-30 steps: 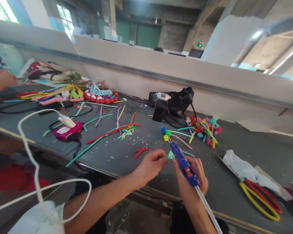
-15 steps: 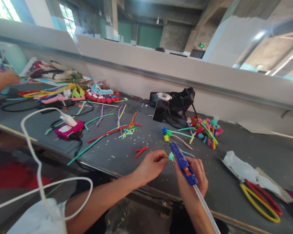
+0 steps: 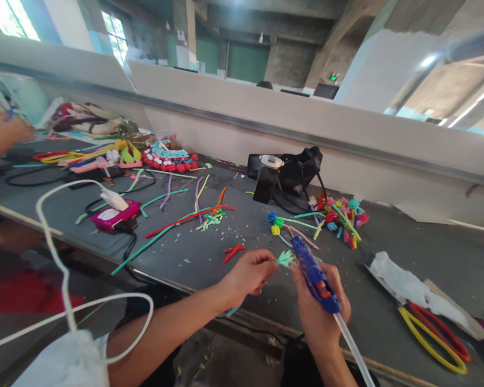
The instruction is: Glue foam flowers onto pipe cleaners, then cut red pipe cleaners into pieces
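My left hand (image 3: 252, 274) pinches a small mint-green flower (image 3: 285, 259) that looks made of pipe cleaner, its petals spread toward the right. A light-blue stem end (image 3: 232, 312) shows below my left wrist; whether it belongs to this flower I cannot tell. In my right hand (image 3: 320, 317) is a blue glue gun (image 3: 313, 274), its nozzle pointing up and left and a long clear glue stick (image 3: 353, 346) running out of its back. The right fingertips are close to the flower's petals. Just beyond the nozzle lie blue, green and yellow pompom-like flowers (image 3: 275, 230) on stems.
Red pipe cleaners (image 3: 234, 251) and cut scraps (image 3: 212, 219) lie left of centre. Behind are a black bag (image 3: 302, 169) and a phone (image 3: 265, 184). A flower bunch (image 3: 342, 215) and red-yellow scissors (image 3: 435, 338) are at right. A pink box (image 3: 115, 215) with a white plug sits left, near another person's hand (image 3: 8, 134).
The glue gun has moved right and slightly down, away from the flower. The flower has turned, so its spread petals show more fully. A light-blue stem now shows below my left wrist.
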Tool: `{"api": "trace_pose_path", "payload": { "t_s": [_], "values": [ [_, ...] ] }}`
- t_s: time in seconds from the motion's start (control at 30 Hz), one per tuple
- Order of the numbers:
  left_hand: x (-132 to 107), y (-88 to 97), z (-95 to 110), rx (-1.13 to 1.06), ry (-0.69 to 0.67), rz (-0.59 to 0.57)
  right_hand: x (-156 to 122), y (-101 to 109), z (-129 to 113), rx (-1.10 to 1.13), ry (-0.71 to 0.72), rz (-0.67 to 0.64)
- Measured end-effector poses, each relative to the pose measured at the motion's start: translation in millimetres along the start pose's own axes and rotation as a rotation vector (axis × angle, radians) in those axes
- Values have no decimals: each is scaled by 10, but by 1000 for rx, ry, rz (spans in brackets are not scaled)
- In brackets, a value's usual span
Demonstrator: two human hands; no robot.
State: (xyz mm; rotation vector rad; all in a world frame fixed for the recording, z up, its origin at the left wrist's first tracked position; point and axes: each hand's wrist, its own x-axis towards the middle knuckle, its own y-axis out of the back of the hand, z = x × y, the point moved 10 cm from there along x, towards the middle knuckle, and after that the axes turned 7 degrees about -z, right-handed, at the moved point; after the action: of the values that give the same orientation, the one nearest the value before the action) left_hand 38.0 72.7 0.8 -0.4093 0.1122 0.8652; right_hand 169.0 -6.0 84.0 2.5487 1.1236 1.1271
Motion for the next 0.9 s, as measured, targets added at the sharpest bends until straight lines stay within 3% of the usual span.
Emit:
{"api": "trace_pose_path", "payload": {
  "t_s": [0.17,0.3,0.6,0.77,0.9],
  "values": [
    [21,-65,-47,-203,42,-155,-38,119,484,173,-332,122],
    [32,-104,-43,-277,45,-218,-58,71,653,389,-388,170],
    [36,-136,-59,-308,23,-163,-66,-186,298,291,-226,-112],
    [0,-170,-73,-282,12,-136,-80,-167,12,149,-19,-17],
    [-32,-210,-73,-248,32,-157,-65,-76,6,91,-36,84]
  ]
}}
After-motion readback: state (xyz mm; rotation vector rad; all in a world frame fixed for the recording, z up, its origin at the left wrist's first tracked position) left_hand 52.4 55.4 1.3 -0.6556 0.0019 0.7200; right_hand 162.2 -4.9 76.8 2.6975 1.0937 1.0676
